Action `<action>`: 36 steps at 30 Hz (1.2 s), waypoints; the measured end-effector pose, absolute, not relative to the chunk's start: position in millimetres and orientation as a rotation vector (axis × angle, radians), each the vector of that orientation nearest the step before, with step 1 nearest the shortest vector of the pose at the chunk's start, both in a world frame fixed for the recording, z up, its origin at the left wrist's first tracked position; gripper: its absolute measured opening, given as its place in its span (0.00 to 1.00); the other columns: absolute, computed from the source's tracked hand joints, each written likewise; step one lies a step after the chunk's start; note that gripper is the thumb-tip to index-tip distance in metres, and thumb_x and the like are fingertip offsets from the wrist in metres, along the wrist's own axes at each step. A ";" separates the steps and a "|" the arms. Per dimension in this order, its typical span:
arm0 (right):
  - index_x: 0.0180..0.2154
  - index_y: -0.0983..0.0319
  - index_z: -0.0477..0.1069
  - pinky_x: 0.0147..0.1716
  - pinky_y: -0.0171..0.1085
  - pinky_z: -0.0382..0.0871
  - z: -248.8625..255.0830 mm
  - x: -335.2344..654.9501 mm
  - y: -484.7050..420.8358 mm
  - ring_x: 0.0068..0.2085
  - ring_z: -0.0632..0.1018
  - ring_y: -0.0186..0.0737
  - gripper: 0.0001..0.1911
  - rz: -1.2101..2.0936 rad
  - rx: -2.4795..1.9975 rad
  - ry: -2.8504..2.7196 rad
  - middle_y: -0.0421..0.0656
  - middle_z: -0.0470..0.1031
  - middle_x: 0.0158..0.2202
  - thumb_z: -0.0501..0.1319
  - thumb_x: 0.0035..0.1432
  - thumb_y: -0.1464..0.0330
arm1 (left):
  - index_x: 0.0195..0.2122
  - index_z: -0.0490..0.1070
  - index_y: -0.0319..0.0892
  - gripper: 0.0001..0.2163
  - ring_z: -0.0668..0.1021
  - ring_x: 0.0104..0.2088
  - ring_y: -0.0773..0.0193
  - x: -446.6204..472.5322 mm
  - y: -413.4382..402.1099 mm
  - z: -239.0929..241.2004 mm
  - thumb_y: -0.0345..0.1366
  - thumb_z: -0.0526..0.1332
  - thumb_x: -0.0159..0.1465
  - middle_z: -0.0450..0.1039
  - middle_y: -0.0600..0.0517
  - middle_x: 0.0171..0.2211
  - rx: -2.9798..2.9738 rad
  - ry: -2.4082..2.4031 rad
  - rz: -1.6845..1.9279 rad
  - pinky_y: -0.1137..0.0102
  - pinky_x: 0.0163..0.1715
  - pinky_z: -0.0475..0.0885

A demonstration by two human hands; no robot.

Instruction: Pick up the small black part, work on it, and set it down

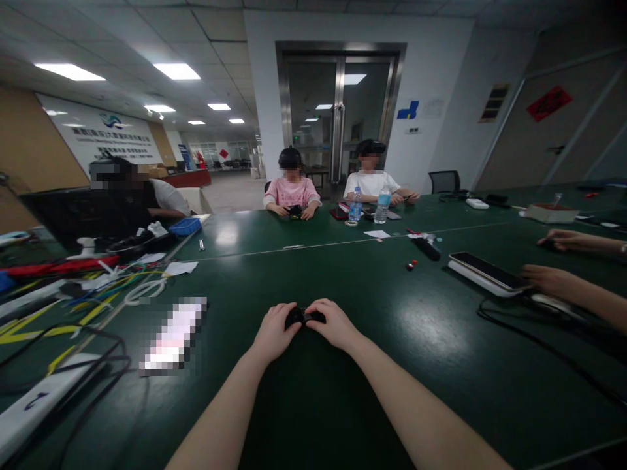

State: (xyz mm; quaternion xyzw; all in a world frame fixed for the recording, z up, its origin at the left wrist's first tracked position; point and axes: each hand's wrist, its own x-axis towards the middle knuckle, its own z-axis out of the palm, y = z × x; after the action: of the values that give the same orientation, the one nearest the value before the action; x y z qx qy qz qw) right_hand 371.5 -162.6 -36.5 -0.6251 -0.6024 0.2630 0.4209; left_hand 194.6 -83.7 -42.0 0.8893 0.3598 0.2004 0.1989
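Both of my hands meet over the dark green table (362,281), close in front of me. Between them is a small black object (294,318) with a rounded left part and a narrower right part; its kind is too small and dark to make out. My left hand (274,334) has its fingers and thumb closed around the left part. On the other end, my right hand (337,326) grips with fingers on top and thumb below. Parts of the object are hidden under my fingers.
A blurred bright phone-like rectangle (177,333) lies left, beside cables and a white power strip (49,398). At right, another person's hands are near a black-screened phone (482,267) on a white box. Water bottles (383,205) and two seated people are across the table.
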 end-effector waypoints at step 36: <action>0.38 0.53 0.71 0.46 0.45 0.59 -40.5 370.9 -161.7 0.47 0.68 0.43 0.11 0.611 -1.633 -1.604 0.40 0.68 0.44 0.60 0.49 0.63 | 0.53 0.61 0.47 0.20 0.65 0.53 0.59 191.3 -91.9 -33.9 0.42 0.54 0.59 0.63 0.50 0.52 2.478 1.018 0.518 0.63 0.52 0.59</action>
State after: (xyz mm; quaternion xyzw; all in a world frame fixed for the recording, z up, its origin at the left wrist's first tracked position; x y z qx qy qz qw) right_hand 370.9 -161.7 -40.5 -0.6386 -0.6272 0.2387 0.3766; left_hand 191.3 -91.9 -33.9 0.8888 0.3652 0.1860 0.2050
